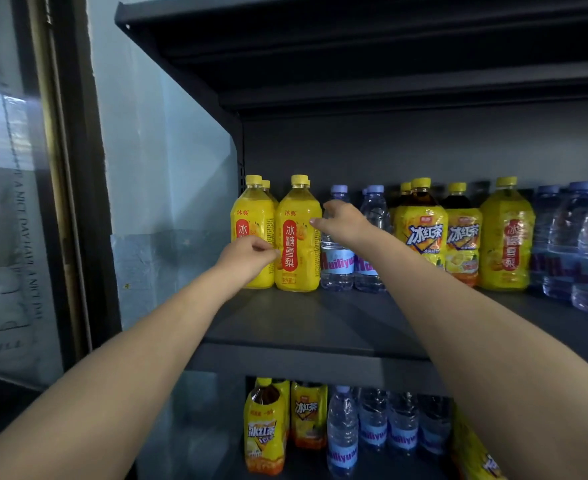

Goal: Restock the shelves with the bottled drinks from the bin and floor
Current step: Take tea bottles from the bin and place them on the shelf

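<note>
Two bare forearms reach forward from the lower corners of the view, over the bare front of the middle shelf (303, 323). Below it, a lower tier holds iced-tea bottles (264, 427) and water.

The left hand (247, 256) hangs in front of the gap between two yellow bottles. Its fingers are curled inward with the tips against the left flank of the pear-drink bottle (297, 237); whether they pinch anything cannot be told. The right hand (342, 223) lies in front of a water bottle (337, 271). Its fingers are loosely extended leftward, with one tip at the pear-drink bottle's right shoulder, touching rather than gripping.

The pear-drink bottle stands upright at the shelf's left end, second from the side wall. It touches the neighbouring yellow bottle (251, 216) of the same kind, and more yellow caps show behind it. Its body is translucent yellow plastic and filled. It has a yellow screw cap, sloping shoulders and a red vertical label band with white characters.

Handling, as judged: a full bottle of this build is fairly heavy for one hand. Its wall is stiff while sealed and its film is smooth and somewhat slippery. The safest hold is around the mid-body or just under the shoulder, not the cap. Nudging at the shoulder may tip it, while pushing low slides it.

Further right stand iced-tea bottles (422, 233), another pear drink and large water bottles, against the dark back panel. The bin and the floor are out of view.
</note>
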A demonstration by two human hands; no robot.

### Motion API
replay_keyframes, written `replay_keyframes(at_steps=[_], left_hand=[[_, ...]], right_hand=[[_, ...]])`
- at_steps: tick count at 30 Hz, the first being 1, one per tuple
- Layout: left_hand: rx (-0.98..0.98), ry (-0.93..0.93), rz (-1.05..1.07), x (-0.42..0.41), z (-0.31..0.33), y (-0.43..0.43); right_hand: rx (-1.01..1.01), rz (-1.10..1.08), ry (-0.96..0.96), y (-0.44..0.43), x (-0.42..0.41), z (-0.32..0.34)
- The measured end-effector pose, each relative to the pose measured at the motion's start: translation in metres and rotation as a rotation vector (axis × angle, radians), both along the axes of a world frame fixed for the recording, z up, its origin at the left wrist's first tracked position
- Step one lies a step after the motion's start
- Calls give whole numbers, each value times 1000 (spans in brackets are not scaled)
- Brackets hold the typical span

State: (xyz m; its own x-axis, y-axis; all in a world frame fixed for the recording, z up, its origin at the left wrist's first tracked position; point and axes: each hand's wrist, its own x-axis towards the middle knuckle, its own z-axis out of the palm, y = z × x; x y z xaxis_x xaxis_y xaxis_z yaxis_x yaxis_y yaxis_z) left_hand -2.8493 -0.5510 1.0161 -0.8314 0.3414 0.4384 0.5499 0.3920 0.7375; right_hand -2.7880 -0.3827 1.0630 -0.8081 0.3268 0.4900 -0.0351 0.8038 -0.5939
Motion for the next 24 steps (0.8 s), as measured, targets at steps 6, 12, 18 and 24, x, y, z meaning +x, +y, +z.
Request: replay_keyframes(at_steps=[6,12,18,24], left_hand=[[-28,12,119,45,3,-18],[-60,-13,285,108,-14,-26],[-107,-52,528,187,-36,-39],[-310,-136,735,276,-44,-68]], right_hand=[[68,97,-139,3,30,-15],[142,257,-213,5,68,-35],[269,475,-230,-1,110,-52],[357,673,-256,-37,148,-57]])
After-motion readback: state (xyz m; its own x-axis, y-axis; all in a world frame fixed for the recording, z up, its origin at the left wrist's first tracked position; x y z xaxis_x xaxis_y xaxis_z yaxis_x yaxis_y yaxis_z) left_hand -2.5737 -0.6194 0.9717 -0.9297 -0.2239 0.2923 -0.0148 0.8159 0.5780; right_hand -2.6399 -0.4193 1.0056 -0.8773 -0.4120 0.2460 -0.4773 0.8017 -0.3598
